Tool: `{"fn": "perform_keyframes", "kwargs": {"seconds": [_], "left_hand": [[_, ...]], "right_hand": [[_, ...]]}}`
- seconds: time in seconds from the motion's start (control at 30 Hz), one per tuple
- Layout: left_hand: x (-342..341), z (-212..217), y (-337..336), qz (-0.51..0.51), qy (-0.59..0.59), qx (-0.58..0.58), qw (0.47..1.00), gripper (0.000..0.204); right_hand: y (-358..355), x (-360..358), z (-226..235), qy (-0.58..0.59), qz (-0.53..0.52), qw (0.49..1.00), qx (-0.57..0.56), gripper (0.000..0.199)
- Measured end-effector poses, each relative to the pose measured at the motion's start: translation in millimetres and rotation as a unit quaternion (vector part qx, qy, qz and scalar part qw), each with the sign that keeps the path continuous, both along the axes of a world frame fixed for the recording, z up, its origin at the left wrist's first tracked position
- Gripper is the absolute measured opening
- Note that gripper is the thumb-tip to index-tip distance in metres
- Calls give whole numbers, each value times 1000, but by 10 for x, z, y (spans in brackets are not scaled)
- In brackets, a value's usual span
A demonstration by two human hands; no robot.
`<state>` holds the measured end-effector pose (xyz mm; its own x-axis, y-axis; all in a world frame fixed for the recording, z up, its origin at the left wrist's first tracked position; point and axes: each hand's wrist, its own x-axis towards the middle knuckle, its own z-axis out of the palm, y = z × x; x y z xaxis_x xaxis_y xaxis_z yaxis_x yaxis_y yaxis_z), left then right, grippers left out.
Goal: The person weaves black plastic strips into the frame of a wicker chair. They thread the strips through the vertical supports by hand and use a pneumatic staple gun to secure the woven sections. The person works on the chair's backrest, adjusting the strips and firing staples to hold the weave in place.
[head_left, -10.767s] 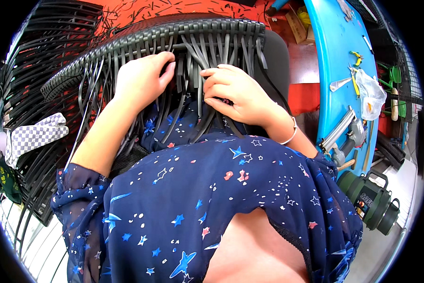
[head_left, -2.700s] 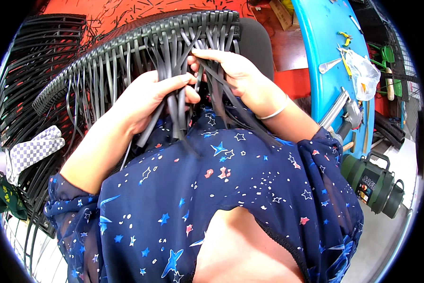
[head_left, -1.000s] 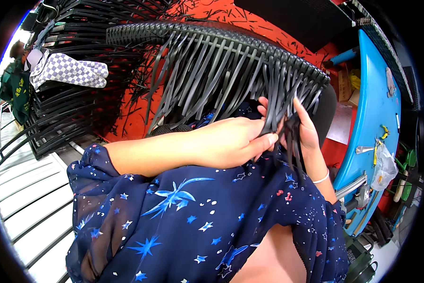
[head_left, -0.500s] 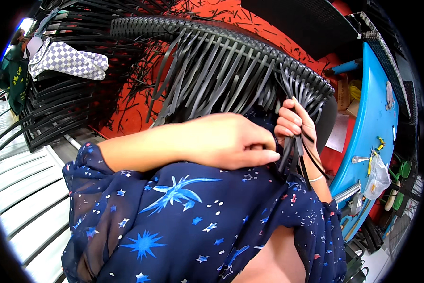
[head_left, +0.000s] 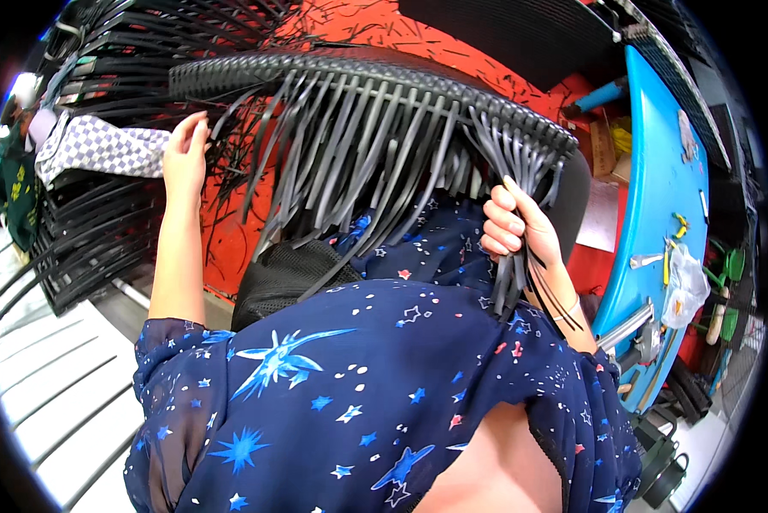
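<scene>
Across my lap lies a woven black piece (head_left: 384, 81), its long edge hung with a fringe of loose flat black strips (head_left: 350, 154). At the right end of that edge my right hand (head_left: 516, 221) is closed round a bundle of the strips (head_left: 512, 278), whose ends hang out below the fist. My left hand (head_left: 187, 147) is raised off to the left, beyond the end of the fringe, with its fingers stretched upward. No thing shows in its grasp. A dark strip (head_left: 226, 120) passes close to its fingertips, apart from them.
Cut black strips litter the red floor (head_left: 452, 43). Black curved frames (head_left: 85, 222) are stacked at left, with a checkered cloth sleeve (head_left: 102, 147) over them. At right stands a blue table (head_left: 657, 197) holding tools and a clear plastic bag (head_left: 685, 286). Black mesh (head_left: 285, 278) lies beside my lap.
My left hand has swung from beside the right hand out to the far left, and its fingers have straightened. The right hand keeps its hold on the strips. The view has shifted slightly.
</scene>
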<state>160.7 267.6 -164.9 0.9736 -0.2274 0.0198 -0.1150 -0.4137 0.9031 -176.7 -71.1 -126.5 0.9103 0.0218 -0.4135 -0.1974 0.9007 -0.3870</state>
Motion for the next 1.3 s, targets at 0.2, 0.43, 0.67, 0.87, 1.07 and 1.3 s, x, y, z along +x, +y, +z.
{"fn": "perform_keyframes", "kwargs": {"seconds": [0.2, 0.43, 0.67, 0.87, 1.07, 1.3], "left_hand": [[55, -67, -305, -121, -442, 338, 822, 96], [735, -77, -970, -286, -492, 304, 764, 93], [893, 389, -1072, -349, -453, 310, 760, 56], [1092, 1134, -1445, -386, -290, 259, 837, 53], [1143, 1482, -1723, -402, -415, 368, 728, 43], [425, 1811, -2465, -439, -447, 344, 700, 51]], "right_hand": [[-22, 9, 115, 31, -5, 999, -43, 34], [12, 43, 191, 28, -56, 996, -57, 34], [-371, 230, 671, -61, -59, 965, -247, 32], [-1021, 595, 1384, -158, -85, 928, -327, 27], [-1671, 661, 1384, -152, -73, 893, -418, 34], [-2719, 611, 1653, -171, -202, 834, -484, 26]]}}
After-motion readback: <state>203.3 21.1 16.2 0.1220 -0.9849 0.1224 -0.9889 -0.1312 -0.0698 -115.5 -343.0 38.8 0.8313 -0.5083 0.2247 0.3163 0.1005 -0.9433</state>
